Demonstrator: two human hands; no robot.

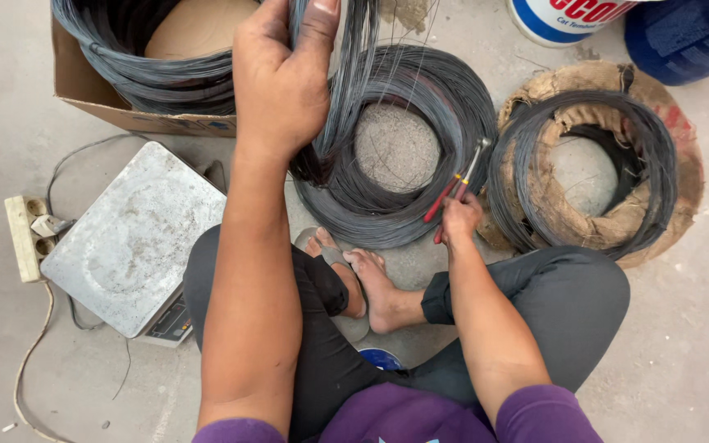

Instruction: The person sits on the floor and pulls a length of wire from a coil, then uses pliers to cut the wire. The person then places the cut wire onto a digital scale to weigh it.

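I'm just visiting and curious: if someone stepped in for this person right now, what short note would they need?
Left hand: raised, gripping a bundle of wire strands pulled up from the middle coil.
Right hand: holding red-handled pliers at that coil's edge.
Nearby: scale at left, burlap-wrapped coil at right, more wire in the cardboard box.
Done: strands gathered. Whether any are cut cannot be told.

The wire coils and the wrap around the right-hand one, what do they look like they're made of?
The coils look like thin bare steel wire: dark grey strands with a dull metallic sheen, no coating visible. The left hand holds a bundle of the same strands. The wrap around the right coil looks like burlap or a similar coarse cloth: brown, rough weave, frayed edges.
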